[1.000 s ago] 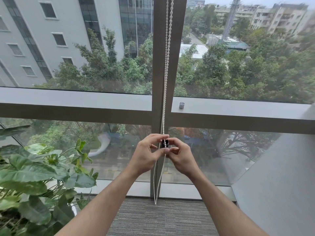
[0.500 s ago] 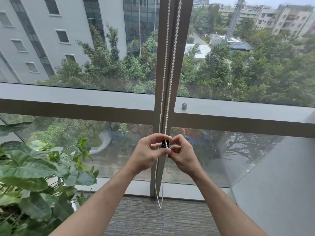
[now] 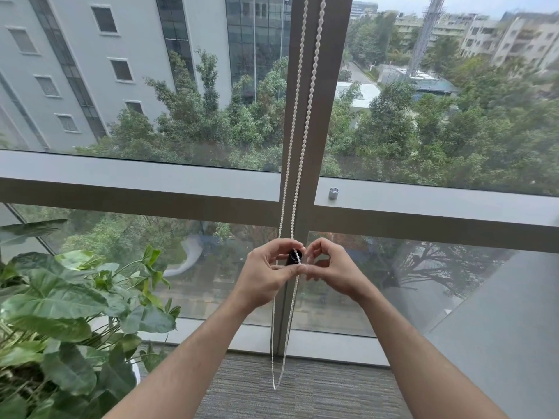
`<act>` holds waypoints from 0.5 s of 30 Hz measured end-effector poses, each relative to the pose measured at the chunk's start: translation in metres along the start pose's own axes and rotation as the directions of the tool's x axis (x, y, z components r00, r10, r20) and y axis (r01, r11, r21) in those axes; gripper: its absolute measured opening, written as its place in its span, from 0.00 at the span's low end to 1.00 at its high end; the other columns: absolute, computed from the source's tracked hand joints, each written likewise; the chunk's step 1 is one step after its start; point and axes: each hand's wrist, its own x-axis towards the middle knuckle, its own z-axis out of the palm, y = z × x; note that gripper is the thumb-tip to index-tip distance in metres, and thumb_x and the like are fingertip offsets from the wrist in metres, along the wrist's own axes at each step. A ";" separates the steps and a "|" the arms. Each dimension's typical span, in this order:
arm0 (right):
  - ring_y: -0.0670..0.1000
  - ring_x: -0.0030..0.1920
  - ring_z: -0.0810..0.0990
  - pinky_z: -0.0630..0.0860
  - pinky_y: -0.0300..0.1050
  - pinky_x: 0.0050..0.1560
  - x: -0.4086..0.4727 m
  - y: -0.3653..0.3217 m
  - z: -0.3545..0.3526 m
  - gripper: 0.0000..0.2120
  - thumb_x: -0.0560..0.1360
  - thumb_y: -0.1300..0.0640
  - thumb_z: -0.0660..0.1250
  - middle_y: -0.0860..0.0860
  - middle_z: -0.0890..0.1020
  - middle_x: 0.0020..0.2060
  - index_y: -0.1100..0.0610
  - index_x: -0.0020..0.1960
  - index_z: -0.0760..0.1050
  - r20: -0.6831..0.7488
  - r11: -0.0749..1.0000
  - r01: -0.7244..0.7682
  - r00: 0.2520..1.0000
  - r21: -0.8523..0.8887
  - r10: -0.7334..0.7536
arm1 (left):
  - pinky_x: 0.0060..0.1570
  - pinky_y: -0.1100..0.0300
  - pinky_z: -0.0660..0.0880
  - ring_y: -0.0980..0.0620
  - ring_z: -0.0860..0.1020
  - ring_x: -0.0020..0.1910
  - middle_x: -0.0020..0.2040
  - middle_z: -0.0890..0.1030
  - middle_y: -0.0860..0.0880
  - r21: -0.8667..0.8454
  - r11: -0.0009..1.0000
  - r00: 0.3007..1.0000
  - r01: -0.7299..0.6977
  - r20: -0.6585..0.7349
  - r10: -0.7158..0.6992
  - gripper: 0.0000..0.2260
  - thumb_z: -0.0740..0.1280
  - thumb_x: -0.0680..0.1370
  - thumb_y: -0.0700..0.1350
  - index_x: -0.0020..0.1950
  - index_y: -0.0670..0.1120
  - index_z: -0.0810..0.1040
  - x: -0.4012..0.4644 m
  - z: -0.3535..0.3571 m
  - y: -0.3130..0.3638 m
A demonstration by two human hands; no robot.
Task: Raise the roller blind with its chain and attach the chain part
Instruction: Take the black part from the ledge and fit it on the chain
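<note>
Head view: left hand [image 3: 266,275] pinches one small black chain part [image 3: 294,257] between thumb and forefinger, against the right strand of the white bead chain [image 3: 305,140]. Right hand [image 3: 331,272], fingers curled, pinches at the same spot. Two strands hang before the window mullion [image 3: 331,86], looping above grey carpet [image 3: 302,391]. One metal cap [image 3: 333,193] sits on the sill; one leafy plant [image 3: 60,313] stands left.

Head view, down toward window

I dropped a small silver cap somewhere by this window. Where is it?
The silver cap stands on the horizontal window ledge, just right of the central mullion, up and right of both hands.
</note>
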 end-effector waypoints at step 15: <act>0.62 0.68 0.71 0.66 0.55 0.67 0.111 -0.020 -0.049 0.31 0.78 0.49 0.64 0.62 0.74 0.67 0.60 0.75 0.61 -0.505 0.879 -0.297 0.860 -0.373 0.076 | 0.52 0.54 0.81 0.50 0.84 0.53 0.51 0.86 0.48 -0.018 0.999 1.000 0.031 -0.002 -0.031 0.15 0.76 0.69 0.35 0.53 0.49 0.83 -0.011 -0.007 0.006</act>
